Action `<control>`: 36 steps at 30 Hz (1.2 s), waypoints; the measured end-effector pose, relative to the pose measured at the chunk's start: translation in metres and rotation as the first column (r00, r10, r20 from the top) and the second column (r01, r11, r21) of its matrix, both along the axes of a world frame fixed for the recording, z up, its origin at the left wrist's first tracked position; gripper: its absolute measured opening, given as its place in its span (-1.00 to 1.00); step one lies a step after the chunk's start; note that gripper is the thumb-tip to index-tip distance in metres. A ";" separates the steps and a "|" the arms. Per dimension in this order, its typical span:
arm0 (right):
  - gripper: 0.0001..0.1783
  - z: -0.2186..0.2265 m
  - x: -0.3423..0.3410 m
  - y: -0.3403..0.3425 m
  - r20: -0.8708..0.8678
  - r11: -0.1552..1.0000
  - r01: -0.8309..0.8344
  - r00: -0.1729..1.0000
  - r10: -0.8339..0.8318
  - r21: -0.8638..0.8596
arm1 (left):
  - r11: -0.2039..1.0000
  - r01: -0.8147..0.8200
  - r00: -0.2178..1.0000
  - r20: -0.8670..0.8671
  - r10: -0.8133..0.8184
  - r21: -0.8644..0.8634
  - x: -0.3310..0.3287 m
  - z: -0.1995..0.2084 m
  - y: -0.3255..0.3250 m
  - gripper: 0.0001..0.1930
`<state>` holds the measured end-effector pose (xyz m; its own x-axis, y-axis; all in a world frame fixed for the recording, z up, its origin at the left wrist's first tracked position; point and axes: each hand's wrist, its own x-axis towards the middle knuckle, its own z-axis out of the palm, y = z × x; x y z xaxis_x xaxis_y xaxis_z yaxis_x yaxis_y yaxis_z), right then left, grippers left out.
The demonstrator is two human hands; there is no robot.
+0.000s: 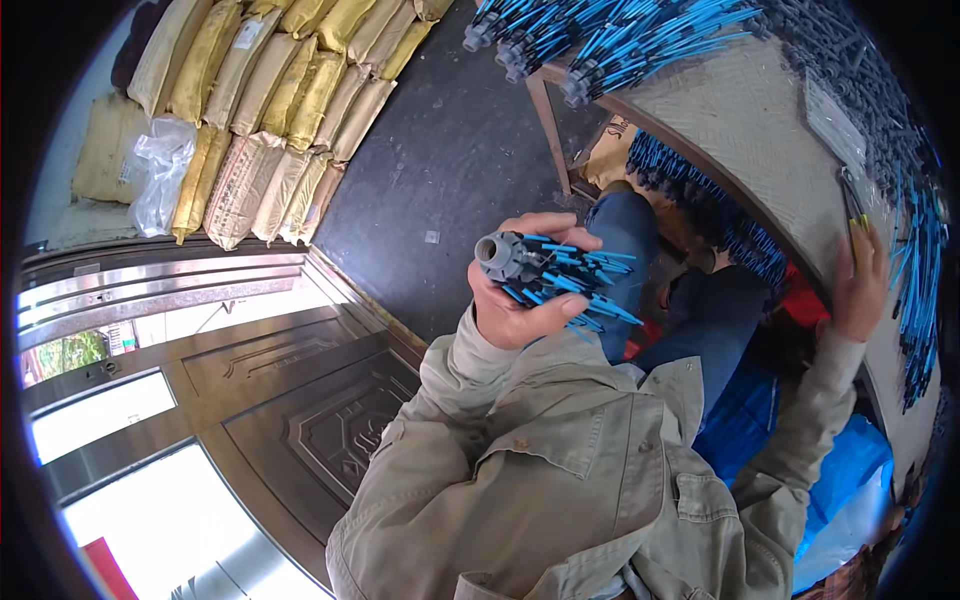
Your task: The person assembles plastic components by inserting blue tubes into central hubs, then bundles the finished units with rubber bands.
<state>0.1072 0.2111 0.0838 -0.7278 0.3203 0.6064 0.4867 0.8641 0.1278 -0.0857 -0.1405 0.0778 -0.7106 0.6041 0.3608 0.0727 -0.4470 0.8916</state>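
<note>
Khaki jacket (590, 470) cloth fills the nearest part of the view, with the person's jeans (625, 240) beyond it. Above the lap, the left hand (503, 322) is curled round a bundle (565, 268) of thin black and bright blue rods, its thumb along one side and its fingers around the other. At one end of the bundle sits a grey socket (507, 257), its round mouth turned up and toward the left; the blue tips fan out to the right.

Over on the right, the right hand (865, 285) reaches over the counter (740, 140), its fingers beside the yellow handles of a slim tool (855, 200) (whether they close on it, I cannot tell).

Similar bundles (620, 55) lie along the counter's far end, near a dark heap (840, 70) of parts, and more blue rods (920, 300) lie past the right hand. Below the counter are further blue-and-black pieces (665, 160). Across the dark floor (410, 170), stacked sacks (290, 90) stand near a panelled door (320, 420).
</note>
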 end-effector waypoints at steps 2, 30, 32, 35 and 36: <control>-0.59 -0.002 -0.024 -0.085 -0.227 0.832 -0.283 0.954 0.195 -0.478 | 0.997 -0.062 0.997 0.038 0.064 -0.056 0.011 0.009 0.008 -0.38; -0.65 0.009 -0.100 -0.205 -0.887 -0.491 -0.761 0.458 0.056 -0.424 | 0.918 0.390 0.920 0.051 -0.388 -0.072 -0.001 0.060 0.041 -0.24; -0.66 0.009 -0.099 -0.207 -0.882 -0.490 -0.765 0.471 0.019 -0.419 | 0.933 0.359 0.930 0.088 -0.356 -0.019 0.000 0.057 0.043 -0.26; -0.73 0.027 -0.095 -0.192 -0.705 0.177 -0.787 0.610 0.362 -0.591 | 0.949 0.314 0.948 0.072 -0.311 -0.026 -0.002 0.052 0.035 -0.26; -0.73 0.033 -0.091 -0.190 -0.708 0.170 -0.790 0.607 0.362 -0.590 | 0.953 0.300 0.954 0.037 -0.299 -0.048 -0.003 0.049 0.033 -0.26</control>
<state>0.0164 0.0210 0.1173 -0.7507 0.3472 0.5621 -0.3988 0.4402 -0.8045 -0.0891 -0.1072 0.1269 -0.5036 0.8083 0.3051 -0.0831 -0.3969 0.9141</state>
